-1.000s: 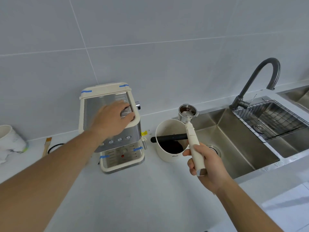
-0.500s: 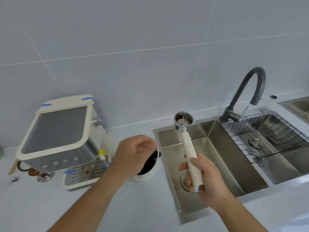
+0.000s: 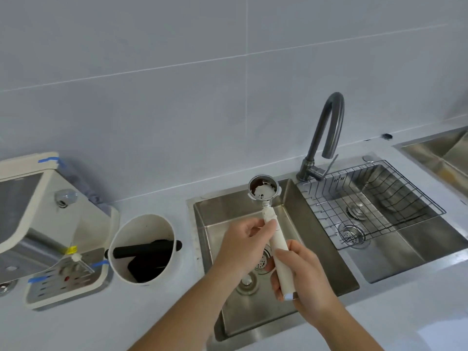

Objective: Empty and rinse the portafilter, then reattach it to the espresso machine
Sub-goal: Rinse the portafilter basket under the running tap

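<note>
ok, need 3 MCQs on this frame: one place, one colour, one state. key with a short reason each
1. Where is the portafilter basket?
A. locked in the espresso machine
B. over the left sink basin
C. inside the knock box

2. What colour is the faucet?
A. dark grey
B. gold
C. white

3. How is the portafilter handle held?
A. left hand only
B. by neither hand
C. by both hands

Key:
1 B: the basket sits above the sink, apart from the espresso machine and the knock box.
2 A: its curved neck is dark grey.
3 C: the right hand grips the lower end, the left hand pinches it higher up.
</note>
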`<action>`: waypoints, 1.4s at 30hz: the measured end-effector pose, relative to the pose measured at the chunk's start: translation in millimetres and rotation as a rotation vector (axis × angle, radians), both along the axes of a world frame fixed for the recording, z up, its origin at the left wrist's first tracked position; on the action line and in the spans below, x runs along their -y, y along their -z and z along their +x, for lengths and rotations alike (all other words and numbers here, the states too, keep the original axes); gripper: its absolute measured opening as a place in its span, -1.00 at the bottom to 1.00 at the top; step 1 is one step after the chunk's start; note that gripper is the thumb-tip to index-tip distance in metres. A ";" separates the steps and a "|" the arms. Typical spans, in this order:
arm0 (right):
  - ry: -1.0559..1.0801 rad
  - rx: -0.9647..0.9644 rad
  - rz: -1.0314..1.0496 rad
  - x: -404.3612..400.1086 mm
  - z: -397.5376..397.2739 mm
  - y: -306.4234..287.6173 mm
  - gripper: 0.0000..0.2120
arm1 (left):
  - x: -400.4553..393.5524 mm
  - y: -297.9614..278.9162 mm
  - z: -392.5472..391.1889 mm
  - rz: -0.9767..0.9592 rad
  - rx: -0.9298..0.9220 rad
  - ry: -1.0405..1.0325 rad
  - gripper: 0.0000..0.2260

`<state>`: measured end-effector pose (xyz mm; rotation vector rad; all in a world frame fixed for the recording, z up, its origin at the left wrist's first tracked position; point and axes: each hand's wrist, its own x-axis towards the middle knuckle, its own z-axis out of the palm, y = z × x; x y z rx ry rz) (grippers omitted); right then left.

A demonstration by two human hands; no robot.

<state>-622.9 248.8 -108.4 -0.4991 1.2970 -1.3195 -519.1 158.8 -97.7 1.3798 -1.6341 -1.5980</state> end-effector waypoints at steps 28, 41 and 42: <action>-0.038 -0.824 0.219 82.5 -210.8 37.7 -0.75 | 36.0 41.2 -102.1 0.301 -0.078 -0.060 -0.86; -0.502 -1.791 0.331 188.4 -275.8 72.0 -0.41 | 48.1 44.4 -113.0 0.349 -0.019 0.042 -0.89; -0.535 -1.857 0.346 189.8 -278.6 74.0 -0.39 | 47.4 44.5 -114.3 0.354 -0.023 0.049 -0.90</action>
